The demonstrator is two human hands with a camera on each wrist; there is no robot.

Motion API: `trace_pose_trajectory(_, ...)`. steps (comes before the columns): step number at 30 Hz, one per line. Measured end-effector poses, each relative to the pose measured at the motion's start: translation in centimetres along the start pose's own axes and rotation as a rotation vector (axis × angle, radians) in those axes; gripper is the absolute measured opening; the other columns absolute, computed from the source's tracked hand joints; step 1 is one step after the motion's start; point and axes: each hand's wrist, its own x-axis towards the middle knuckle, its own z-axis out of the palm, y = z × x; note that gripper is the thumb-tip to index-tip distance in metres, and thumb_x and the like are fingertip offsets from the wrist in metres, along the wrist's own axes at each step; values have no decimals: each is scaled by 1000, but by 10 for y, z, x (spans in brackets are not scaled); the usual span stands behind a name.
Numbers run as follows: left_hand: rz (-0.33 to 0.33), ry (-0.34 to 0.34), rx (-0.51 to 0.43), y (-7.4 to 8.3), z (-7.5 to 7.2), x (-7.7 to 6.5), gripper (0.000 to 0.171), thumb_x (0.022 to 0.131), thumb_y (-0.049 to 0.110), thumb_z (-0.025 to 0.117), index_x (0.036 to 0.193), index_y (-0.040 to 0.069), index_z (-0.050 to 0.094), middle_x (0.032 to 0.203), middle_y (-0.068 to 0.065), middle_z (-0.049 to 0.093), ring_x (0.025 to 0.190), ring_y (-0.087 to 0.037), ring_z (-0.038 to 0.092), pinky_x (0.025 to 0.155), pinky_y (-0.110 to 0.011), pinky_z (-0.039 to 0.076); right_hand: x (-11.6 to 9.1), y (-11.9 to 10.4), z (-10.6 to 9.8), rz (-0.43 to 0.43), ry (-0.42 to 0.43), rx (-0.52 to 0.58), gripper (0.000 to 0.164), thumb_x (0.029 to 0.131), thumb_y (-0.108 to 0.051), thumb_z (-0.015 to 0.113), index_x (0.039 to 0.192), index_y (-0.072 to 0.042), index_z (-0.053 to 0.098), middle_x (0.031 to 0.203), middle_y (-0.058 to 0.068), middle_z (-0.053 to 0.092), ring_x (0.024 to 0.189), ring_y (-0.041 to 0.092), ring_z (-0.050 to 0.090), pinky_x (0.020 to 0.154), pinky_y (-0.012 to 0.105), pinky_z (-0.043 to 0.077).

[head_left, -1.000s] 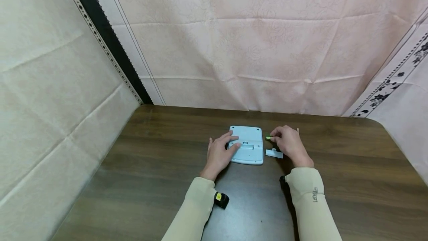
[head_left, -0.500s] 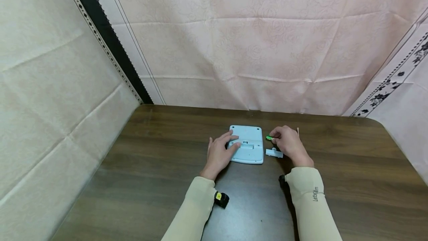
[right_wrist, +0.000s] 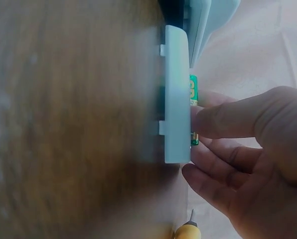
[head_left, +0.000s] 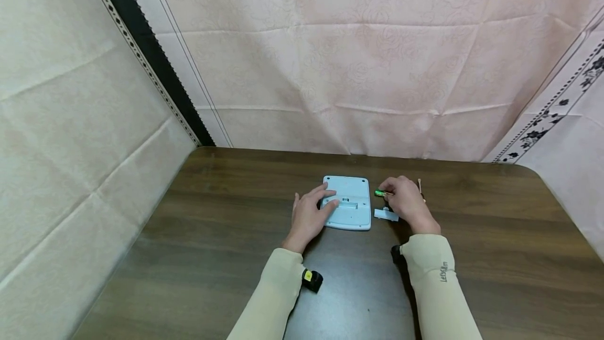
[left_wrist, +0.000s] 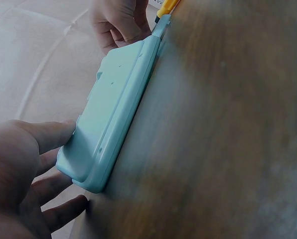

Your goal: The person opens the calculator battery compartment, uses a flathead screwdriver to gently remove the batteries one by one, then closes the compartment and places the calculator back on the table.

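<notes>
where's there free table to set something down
Bare table: left of the left sleeve, right of the right sleeve, and between them in front of the light-blue device. Crowded: just right of the device, around the battery, loose cover and right hand.

The flat light-blue device (head_left: 346,214) lies just right of centre on the surface (head_left: 226,224), round-cornered, with an open recessed slot in its upturned face; the left hand (head_left: 309,218) touches its left side. To its right, the small green battery (head_left: 380,193), printed with lettering, lies crosswise in the pinch of the right hand (head_left: 407,199). Just below that is the detached light-blue cover (head_left: 386,214), narrow and tabbed.
</notes>
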Motion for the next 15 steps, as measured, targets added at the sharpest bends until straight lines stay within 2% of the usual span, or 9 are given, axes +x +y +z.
trace_pose_trajectory(5, 34, 7, -25, 0, -1, -1, 32, 105, 28, 69, 132, 12, 76, 155, -7, 57, 146, -31, 49, 124, -69, 6, 1, 1, 1, -9, 6, -14, 21, 97, 9, 65, 116, 7, 73, 112, 25, 66, 108, 44, 60, 92, 59, 52)
trace_pose_trajectory(15, 34, 9, -23, -1, -1, -1, 32, 106, 30, 69, 132, 13, 76, 155, -7, 57, 146, -29, 49, 125, -68, 6, 0, 1, -2, 19, -21, -1, 22, 98, 7, 66, 120, 8, 71, 115, 26, 64, 107, 42, 60, 94, 59, 51)
